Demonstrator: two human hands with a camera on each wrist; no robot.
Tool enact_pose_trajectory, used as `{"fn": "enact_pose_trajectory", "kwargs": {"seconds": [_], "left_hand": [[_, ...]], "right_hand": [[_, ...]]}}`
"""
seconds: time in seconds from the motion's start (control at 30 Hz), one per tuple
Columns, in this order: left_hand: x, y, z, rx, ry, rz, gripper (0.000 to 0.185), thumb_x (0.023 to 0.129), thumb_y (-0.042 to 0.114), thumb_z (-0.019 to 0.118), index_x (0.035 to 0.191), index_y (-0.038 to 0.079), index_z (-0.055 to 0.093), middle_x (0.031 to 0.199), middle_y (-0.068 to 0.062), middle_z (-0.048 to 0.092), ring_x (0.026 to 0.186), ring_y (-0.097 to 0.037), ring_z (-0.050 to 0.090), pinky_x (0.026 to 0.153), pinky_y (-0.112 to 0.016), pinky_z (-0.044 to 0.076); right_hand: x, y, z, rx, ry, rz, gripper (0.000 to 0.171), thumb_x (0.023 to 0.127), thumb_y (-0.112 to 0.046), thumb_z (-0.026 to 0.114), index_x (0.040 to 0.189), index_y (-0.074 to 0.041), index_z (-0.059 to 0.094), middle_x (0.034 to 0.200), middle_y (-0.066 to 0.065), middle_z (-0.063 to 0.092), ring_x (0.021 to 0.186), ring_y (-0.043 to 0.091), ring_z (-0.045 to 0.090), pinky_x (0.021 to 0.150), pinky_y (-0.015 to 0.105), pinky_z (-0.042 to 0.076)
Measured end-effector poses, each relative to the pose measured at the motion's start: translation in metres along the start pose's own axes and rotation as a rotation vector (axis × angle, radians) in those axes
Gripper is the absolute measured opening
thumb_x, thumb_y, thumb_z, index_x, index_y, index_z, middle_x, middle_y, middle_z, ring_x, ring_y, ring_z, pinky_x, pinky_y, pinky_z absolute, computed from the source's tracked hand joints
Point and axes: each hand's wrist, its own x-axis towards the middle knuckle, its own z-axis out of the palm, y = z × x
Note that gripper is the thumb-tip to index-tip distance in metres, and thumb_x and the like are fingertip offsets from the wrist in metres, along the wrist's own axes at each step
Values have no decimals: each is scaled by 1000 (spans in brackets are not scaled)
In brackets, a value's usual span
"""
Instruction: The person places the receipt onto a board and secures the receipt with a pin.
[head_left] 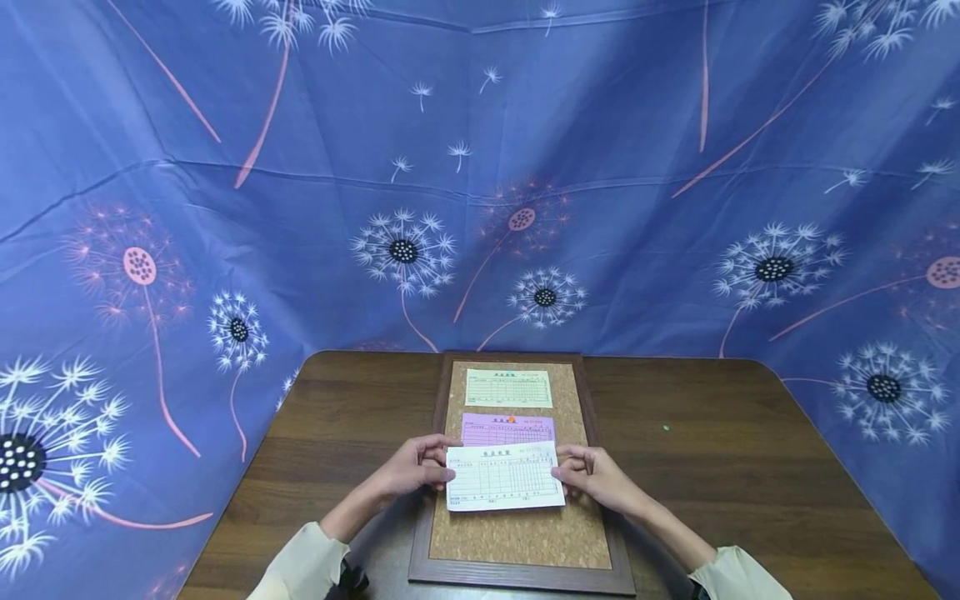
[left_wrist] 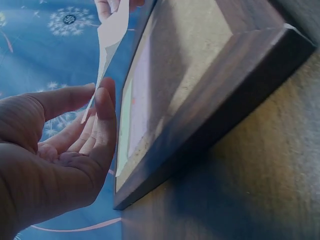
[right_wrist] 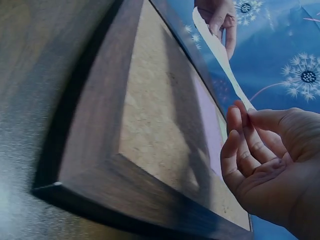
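Note:
A white printed form slip [head_left: 504, 479] is held above the corkboard [head_left: 517, 542], one hand at each short edge. My left hand [head_left: 420, 467] pinches its left edge between thumb and fingers, and my right hand [head_left: 600, 477] pinches the right edge. Both wrist views show the slip edge-on, raised off the cork and slightly bent. Behind it, a purple form slip [head_left: 495, 429] lies on the board with an orange pin [head_left: 512, 419] at its top; its lower part is hidden. Farther up lies a light green slip [head_left: 508, 390] with a blue pin [head_left: 510, 373] at its top edge.
The corkboard's dark wooden frame [head_left: 525, 575] lies on a brown wooden table [head_left: 712, 467]. A small green bit [head_left: 665, 427] lies on the table to the right. Blue dandelion-print cloth [head_left: 637, 208] hangs behind and at both sides.

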Motion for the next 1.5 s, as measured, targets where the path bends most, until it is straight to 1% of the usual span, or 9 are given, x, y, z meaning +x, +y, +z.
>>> {"fn": "enact_pose_trajectory", "kwargs": {"seconds": [0.1, 0.27, 0.4, 0.5, 0.63, 0.87, 1.0, 1.23, 1.5], "left_hand": [[1, -4, 1, 37, -2, 13, 51, 87, -12, 65, 136, -15, 51, 92, -11, 67, 71, -6, 60, 65, -19, 52], [3, -7, 3, 105, 10, 29, 48, 86, -13, 65, 133, -15, 55, 91, -18, 65, 68, -7, 57, 58, -19, 49], [5, -8, 4, 146, 13, 50, 47, 84, -14, 66, 130, -15, 56, 87, -15, 63, 64, -6, 55, 54, -20, 47], [7, -11, 5, 166, 11, 59, 47, 83, -15, 66, 128, -16, 57, 87, -14, 61, 63, -5, 53, 54, -19, 46], [9, -13, 7, 166, 4, 52, 47, 82, -15, 67, 128, -16, 58, 89, -19, 63, 65, -4, 53, 57, -17, 48], [12, -18, 9, 202, 9, 54, 46, 81, -14, 68, 126, -15, 60, 95, -27, 67, 68, -4, 56, 59, -17, 49], [12, -18, 10, 185, 2, 60, 47, 80, -14, 68, 126, -16, 59, 94, -28, 66, 67, -4, 56, 59, -17, 49], [13, -18, 11, 191, 10, 41, 45, 81, -13, 68, 126, -13, 61, 95, -25, 68, 69, -7, 58, 59, -17, 49], [14, -20, 9, 248, 12, 42, 47, 80, -11, 71, 126, -11, 63, 96, -23, 68, 70, -8, 58, 60, -18, 49]], "right_hand": [[-4, 4, 3, -7, -23, 10, 45, 99, -8, 64, 128, 22, 50, 83, 7, 74, 67, 4, 64, 56, 19, 48], [-8, 6, 5, 1, -79, 32, 43, 99, -8, 64, 128, 20, 50, 81, 21, 71, 62, 5, 65, 52, 19, 46], [-7, 6, 4, -5, -97, 44, 42, 98, -7, 64, 128, 21, 50, 82, 28, 70, 57, 5, 63, 49, 18, 45], [-7, 7, 4, -8, -108, 53, 43, 99, -6, 63, 128, 22, 49, 83, 26, 71, 56, 5, 62, 47, 17, 44], [-8, 8, 5, -31, -111, 60, 43, 99, -7, 63, 129, 21, 50, 82, 22, 73, 54, 5, 61, 46, 17, 43], [-7, 11, 5, -139, -56, 43, 37, 97, -11, 68, 122, 14, 61, 79, 14, 73, 52, 3, 60, 42, 20, 45], [-6, 10, 6, -169, -26, 32, 33, 96, -12, 70, 118, 11, 65, 78, 13, 73, 52, 4, 60, 43, 23, 48], [-6, 7, 8, -121, -8, 64, 52, 93, -7, 70, 133, 19, 50, 79, 14, 73, 56, 9, 64, 46, 24, 51], [-8, 8, 8, -177, 15, 12, 56, 90, -1, 72, 138, 15, 50, 73, 14, 72, 53, 8, 62, 45, 21, 48]]}}
